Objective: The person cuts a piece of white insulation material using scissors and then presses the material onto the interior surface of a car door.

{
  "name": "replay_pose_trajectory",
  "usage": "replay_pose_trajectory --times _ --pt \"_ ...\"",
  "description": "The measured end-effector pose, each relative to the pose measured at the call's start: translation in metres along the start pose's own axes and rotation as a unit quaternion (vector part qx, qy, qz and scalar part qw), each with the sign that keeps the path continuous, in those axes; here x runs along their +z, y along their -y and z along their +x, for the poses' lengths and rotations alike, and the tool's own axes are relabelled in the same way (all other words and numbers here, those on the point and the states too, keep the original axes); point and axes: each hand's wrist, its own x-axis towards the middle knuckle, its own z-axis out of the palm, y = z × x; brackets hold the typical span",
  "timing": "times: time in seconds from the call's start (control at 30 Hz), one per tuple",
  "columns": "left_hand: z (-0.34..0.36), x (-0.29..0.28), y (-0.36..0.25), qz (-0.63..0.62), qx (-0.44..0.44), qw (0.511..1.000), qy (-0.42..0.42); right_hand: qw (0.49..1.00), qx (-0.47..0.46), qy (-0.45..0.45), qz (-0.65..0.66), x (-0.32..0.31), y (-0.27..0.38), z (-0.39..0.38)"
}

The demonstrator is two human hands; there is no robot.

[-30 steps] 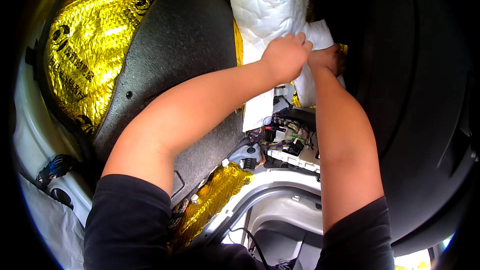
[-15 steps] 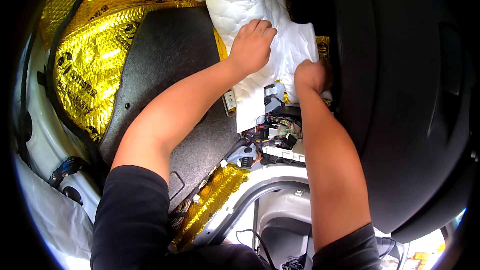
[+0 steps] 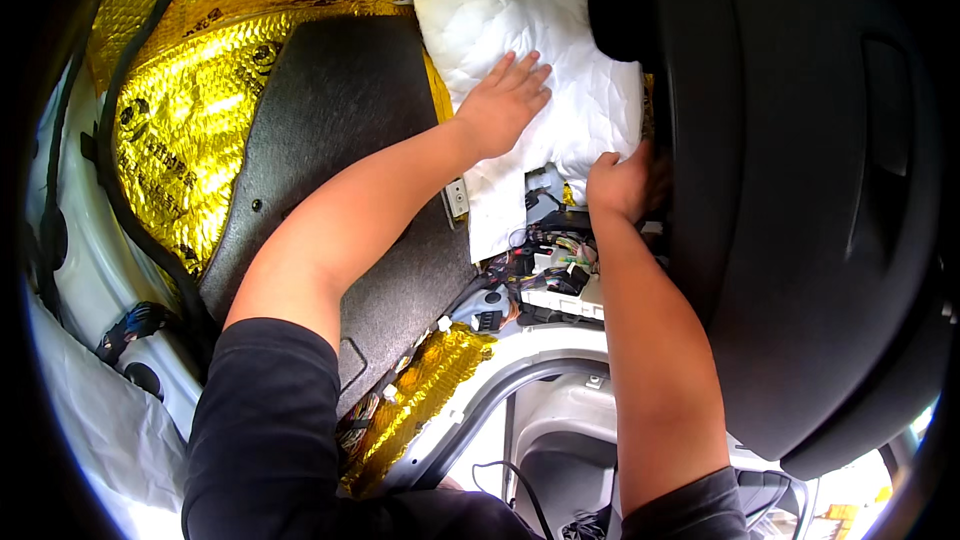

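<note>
A white, quilted sheet of soft padding [image 3: 545, 15] lies against the inside of a stripped vehicle, cut to an irregular outline with a narrow tongue at the bottom. On its middle rests my left hand [image 3: 503, 106], open, its fingers spread flat over the surface. At the sheet's lower right corner is my right hand [image 3: 618, 185], thumb by the padding's edge. Its fingers are in shadow and blurred beside the dark panel, so their grip does not show.
Left of the padding is a dark grey felt-like panel [image 3: 340, 110], with gold foil [image 3: 190, 140] beyond it. Wiring and connectors [image 3: 555, 260] sit exposed below. A large black trim panel [image 3: 790, 190] bounds the right side. A black cable [image 3: 120, 180] runs down the left.
My left fingers have spread from a curled pose to lie flat. My right hand has moved lower. The padding's right part has shifted slightly down and lies smoother.
</note>
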Motion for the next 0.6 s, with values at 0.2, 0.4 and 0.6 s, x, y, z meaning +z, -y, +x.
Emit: replay_pose_trajectory --times 0.2,0.4,0.6 --pt "-0.014 0.017 -0.024 -0.038 0.072 0.996 0.037 0.996 -0.083 0.026 -0.029 0.018 -0.016 0.014" --pt "-0.026 0.023 -0.031 -0.027 0.096 0.991 0.093 0.991 -0.116 0.066 -0.011 -0.015 0.04 0.033" --pt "-0.037 0.033 -0.039 0.029 0.121 0.986 0.11 0.987 -0.105 0.058 -0.111 0.011 0.02 0.047"
